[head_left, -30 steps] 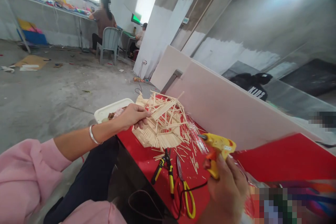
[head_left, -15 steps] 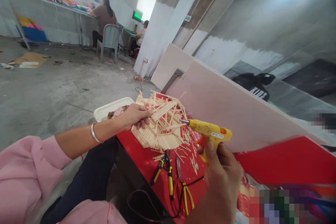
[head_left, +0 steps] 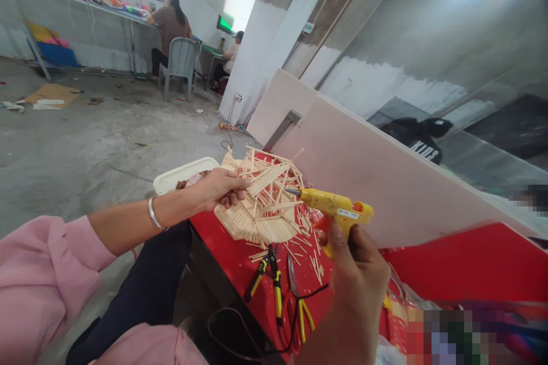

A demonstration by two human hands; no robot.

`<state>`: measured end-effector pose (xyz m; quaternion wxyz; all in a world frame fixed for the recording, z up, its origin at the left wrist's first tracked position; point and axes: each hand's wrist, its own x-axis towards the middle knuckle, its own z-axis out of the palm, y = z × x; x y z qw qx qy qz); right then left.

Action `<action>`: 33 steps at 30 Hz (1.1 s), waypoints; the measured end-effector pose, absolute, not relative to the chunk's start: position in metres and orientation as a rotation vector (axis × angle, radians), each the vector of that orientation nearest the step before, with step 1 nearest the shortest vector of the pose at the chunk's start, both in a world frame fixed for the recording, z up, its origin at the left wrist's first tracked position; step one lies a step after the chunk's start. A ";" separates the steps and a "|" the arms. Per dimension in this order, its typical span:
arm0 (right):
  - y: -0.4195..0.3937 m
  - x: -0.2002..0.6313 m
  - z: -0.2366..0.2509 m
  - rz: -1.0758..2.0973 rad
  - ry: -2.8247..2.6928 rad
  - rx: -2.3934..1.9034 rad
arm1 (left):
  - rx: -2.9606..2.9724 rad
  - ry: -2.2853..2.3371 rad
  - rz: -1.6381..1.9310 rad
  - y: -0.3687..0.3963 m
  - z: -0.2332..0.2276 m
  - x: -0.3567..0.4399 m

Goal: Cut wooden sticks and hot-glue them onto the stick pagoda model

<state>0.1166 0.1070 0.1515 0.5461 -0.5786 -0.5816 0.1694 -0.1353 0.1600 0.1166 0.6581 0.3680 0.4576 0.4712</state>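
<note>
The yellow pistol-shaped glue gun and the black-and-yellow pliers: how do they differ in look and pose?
The yellow pistol-shaped glue gun is held in the right hand's grip; the black-and-yellow pliers lie on the red tabletop. The glue gun has one silver nozzle; the pliers have a black head and two spread handles. Both show yellow.

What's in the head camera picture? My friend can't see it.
A person's right hand points a yellow glue gun toward a stick model; the left hand is at its edge. Pliers and scissors lie on a red table.
</note>
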 end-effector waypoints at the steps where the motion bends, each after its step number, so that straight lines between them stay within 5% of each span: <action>1: 0.107 0.115 0.152 0.385 -1.379 -1.373 | 0.828 1.035 1.074 0.160 0.116 -0.135; 33: 0.105 0.109 0.145 0.196 -1.475 -1.427 | 0.648 0.997 0.933 0.164 0.123 -0.133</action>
